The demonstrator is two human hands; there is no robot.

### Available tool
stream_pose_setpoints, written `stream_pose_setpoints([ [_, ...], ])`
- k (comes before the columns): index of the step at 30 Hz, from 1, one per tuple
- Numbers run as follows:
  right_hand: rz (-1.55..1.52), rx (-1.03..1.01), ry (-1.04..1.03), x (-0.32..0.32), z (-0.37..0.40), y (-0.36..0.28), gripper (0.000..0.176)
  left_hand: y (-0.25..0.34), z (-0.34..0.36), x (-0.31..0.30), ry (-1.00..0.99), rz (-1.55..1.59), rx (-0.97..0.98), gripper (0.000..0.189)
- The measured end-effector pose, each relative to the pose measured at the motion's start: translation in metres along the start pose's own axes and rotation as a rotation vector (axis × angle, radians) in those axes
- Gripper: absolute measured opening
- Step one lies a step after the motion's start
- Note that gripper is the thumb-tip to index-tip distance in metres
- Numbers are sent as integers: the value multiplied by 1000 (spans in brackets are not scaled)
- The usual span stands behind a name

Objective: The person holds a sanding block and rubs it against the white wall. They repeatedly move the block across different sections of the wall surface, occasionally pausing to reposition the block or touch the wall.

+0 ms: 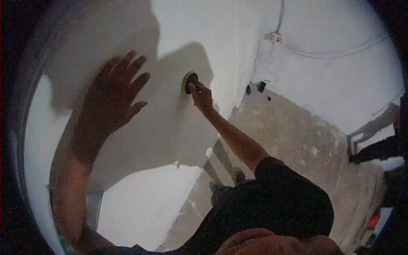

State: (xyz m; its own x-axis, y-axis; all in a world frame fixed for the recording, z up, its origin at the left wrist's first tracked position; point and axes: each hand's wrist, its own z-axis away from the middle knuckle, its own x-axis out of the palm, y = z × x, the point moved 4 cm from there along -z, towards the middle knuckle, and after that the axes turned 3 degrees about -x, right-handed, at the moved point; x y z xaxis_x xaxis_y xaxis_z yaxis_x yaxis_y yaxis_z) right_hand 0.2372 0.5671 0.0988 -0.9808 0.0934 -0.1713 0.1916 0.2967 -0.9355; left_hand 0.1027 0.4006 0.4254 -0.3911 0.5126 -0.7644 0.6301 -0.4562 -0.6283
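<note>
My left hand (108, 95) is raised with its fingers spread, palm toward the pale wall (144, 193), and nothing is in it. Farther right, my right hand (203, 97) is closed round the back of a round sanding pad (185, 84) with a dark body and a yellowish rim. The pad's face is turned to the wall and hidden; its edge is right at the wall surface. Shadows of my arms and body darken much of the wall around both hands.
A socket box (276, 37) with trailing cables hangs on the adjoining white wall. Small black adapters (261, 86) lie where that wall meets the worn, stained floor (289, 123). A dark-framed object (374, 146) stands at the right edge.
</note>
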Motion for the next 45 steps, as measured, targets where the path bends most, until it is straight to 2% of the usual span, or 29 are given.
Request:
stream_pose_setpoints([
  [1,80,-257,102,3,4,-12,40,1,-1,0,21,-12,0,60],
  [2,83,-274,67,7,5,-20,40,-4,-3,7,14,-9,-38,60],
  [4,395,-746,-199,15,26,-48,36,-5,5,18,137,10,-4,60],
  [5,326,-815,-103,15,10,-43,28,-11,6,29,155,15,9,62],
  [6,446,-623,-93,20,-28,-3,19,-12,9,34,173,16,22,63],
  [7,181,-526,100,2,-26,-52,30,-9,10,28,108,-33,16,62],
  [8,176,-447,127,-3,-36,-52,37,-7,8,19,44,-79,17,60],
  [9,177,-362,165,-4,-47,-51,45,-10,8,27,193,-127,29,51],
  [10,203,-530,207,0,-41,-64,45,-10,8,35,347,-189,52,42],
  [13,330,-739,-67,12,-23,-84,43,-11,6,36,300,-102,-6,31],
  [15,370,-775,-85,5,-46,-97,40,-11,9,30,363,-63,-38,26],
  [17,260,-400,246,-13,-85,-80,31,-8,7,26,246,-190,-12,24],
  [19,332,-503,322,-10,-75,-77,32,-7,1,27,196,-211,5,26],
  [21,487,-849,14,8,-41,-115,30,-13,-4,23,187,-202,-2,30],
  [22,489,-856,23,4,-44,-120,30,-14,-6,22,194,-131,-4,35],
  [24,318,-733,-136,-2,-48,-121,31,-10,-8,23,204,-62,31,40],
  [25,313,-726,-102,0,-52,-118,31,-10,-7,24,229,-114,16,45],
  [27,-141,-343,324,-7,-74,-97,33,-8,-9,14,270,-199,47,51],
  [28,111,-258,278,-6,-75,-92,36,-5,-11,10,214,-179,43,55],
  [31,64,-478,171,17,-36,-93,28,2,-29,-4,120,-81,82,62],
  [32,529,-577,100,42,-27,-58,31,5,-38,-6,58,16,83,65],
  [33,468,-604,38,54,0,-37,34,9,-46,-10,81,6,130,65],
  [34,271,-443,-178,44,35,-61,44,12,-54,-10,80,8,125,65],
  [35,280,-367,-287,42,57,-67,49,18,-63,-12,75,9,120,65],
  [36,242,-365,-280,42,70,-55,49,24,-72,-21,32,29,113,65],
  [38,215,-351,-250,64,89,1,49,34,-67,12,57,34,159,65],
  [42,428,-310,-386,40,114,106,39,52,-98,20,86,97,246,65],
  [43,204,-253,-275,41,124,179,39,56,-109,25,97,105,259,65],
  [45,272,76,-330,-10,132,195,40,76,-134,30,165,87,333,64],
])
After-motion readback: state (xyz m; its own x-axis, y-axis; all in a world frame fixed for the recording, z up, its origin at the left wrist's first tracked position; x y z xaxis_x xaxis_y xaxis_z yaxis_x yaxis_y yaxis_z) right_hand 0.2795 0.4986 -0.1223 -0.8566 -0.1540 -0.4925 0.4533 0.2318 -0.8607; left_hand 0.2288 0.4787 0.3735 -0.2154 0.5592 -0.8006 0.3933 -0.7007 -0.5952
